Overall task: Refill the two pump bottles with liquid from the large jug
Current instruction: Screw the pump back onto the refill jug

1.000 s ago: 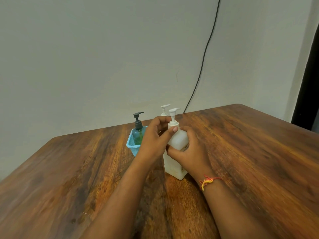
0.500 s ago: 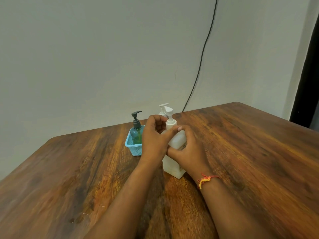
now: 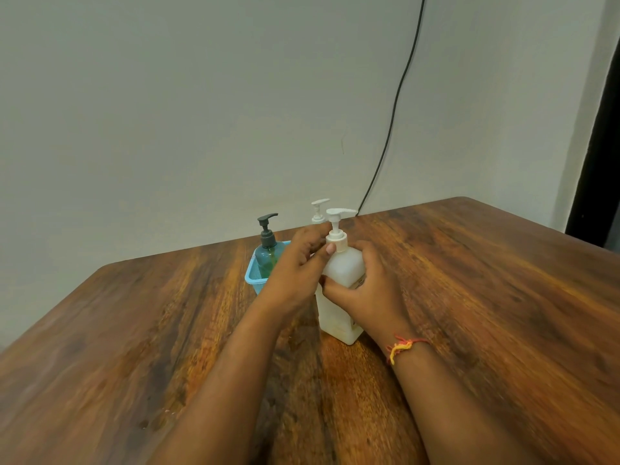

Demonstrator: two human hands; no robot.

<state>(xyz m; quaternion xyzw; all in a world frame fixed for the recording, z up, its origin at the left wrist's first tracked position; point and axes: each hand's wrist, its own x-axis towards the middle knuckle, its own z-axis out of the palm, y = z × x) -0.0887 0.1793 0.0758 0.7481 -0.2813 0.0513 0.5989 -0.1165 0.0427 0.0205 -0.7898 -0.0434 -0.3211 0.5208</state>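
Risk one: slip at the collar. Left hand (image 3: 295, 270) curled at the neck of the translucent white square plastic pump bottle (image 3: 344, 266), thumb tip pressed against the cream screw collar (image 3: 339, 242). Contact shallow by appearance, so liable to skid on smooth plastic rather than turn it.

Risk two: tipping. Tall, narrow body held at mid-height by right hand (image 3: 372, 290), fingers and thumb wrapped round its sides. Any sideways wrench likely to rock the base on the brown wooden desk (image 3: 486, 297).

Risk three: knock to neighbours. Small light-blue plastic basket (image 3: 251, 279) just beside and behind the left hand, holding a teal bottle with dark grey pump (image 3: 267, 255). Second white pump head (image 3: 318, 208) visible behind, body hidden. Careless wrist or a withdrawn dip tube apt to topple these or drip on the wood.

Large jug nowhere in view; refill source unconfirmed.

Condition of the gripped bottle: upright near desk centre, base flat on the wood. Walls cloudy, liquid level not legible. White nozzle (image 3: 339, 213) raised, pointing right. Label edge showing beside right hand, unreadable. Pump seated; filling judged not yet begun.
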